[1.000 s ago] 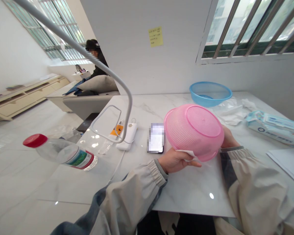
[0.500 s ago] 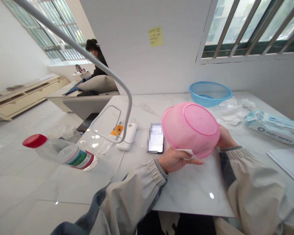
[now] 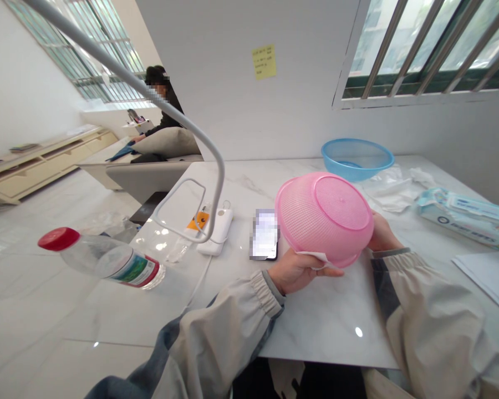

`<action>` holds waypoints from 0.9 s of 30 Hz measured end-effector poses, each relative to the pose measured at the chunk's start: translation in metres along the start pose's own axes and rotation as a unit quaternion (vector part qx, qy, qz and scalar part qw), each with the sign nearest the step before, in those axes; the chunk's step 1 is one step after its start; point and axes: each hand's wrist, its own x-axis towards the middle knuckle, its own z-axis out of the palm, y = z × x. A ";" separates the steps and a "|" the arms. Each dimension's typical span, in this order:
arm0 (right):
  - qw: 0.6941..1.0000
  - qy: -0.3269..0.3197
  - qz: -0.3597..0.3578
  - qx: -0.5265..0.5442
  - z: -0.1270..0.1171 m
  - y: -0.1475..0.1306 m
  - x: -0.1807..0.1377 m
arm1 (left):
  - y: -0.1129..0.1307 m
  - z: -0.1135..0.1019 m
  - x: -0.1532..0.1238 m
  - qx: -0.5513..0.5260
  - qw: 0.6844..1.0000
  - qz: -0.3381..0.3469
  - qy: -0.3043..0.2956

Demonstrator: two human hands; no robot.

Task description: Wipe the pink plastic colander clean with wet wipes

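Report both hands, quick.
Left hand: closed on pink mesh basket, white wipe at its thumb.
Right hand: holding the basket's right side, fingers hidden.

Fingers of the right hand [image 3: 384,234] are hidden behind the pink basket [image 3: 311,219], its inside unseen. The phone [image 3: 265,237] has a blurred screen; the yellow note [image 3: 264,62], writing too small to read. White paper [image 3: 488,282] runs off the right edge.

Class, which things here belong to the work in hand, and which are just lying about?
In use:
pink basket, between left hand and right hand
white sheet, in the left hand

Apparently lying about:
phone
red-capped bottle
blue basin
white papers
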 end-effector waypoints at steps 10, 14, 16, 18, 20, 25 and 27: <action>1.000 0.010 0.008 0.020 0.003 -0.005 -0.002 | -0.001 -0.001 0.001 -0.002 1.000 -0.011 0.028; 1.000 0.006 0.006 0.019 0.000 0.000 0.002 | -0.001 -0.002 0.002 -0.007 0.999 -0.014 0.034; 1.000 0.007 0.001 0.019 -0.002 0.002 0.004 | -0.001 -0.001 0.002 -0.011 0.999 -0.012 0.044; 1.000 0.010 -0.004 0.018 -0.003 0.004 0.005 | 0.000 0.001 0.001 -0.016 0.998 -0.007 0.055; 1.000 0.012 -0.008 0.014 -0.003 0.005 0.005 | 0.001 0.003 0.001 -0.021 0.998 -0.002 0.062; 1.000 0.010 -0.017 -0.014 -0.004 0.003 0.004 | 0.001 0.004 0.002 -0.019 0.998 -0.001 0.065; 1.000 0.006 -0.019 -0.021 -0.004 0.003 0.003 | 0.000 0.003 0.002 -0.017 0.998 -0.001 0.062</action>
